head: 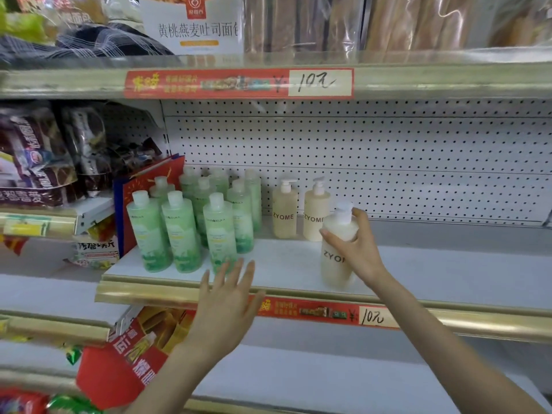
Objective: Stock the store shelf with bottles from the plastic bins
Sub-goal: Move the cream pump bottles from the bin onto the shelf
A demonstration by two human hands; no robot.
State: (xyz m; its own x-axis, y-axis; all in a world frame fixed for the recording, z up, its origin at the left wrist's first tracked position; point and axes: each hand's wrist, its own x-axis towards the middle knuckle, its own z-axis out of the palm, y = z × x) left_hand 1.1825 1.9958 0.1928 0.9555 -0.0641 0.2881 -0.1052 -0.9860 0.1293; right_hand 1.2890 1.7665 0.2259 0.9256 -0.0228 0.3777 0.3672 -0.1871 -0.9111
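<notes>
At the shelf [283, 264] front, right grip [355, 249] clasps the cream pump bottle [334, 273]; left grip [227, 300] hovers spread.

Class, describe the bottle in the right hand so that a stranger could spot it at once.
Find the white shelf with the gold edge. Right of the green bottles stand two cream pump bottles at the back. The bottle is a third such one, at the front edge, the only one with the right hand round it.

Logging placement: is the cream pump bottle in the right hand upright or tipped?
Upright: cream plastic pump bottle, pump head up, base down, gripped by right hand.
</notes>
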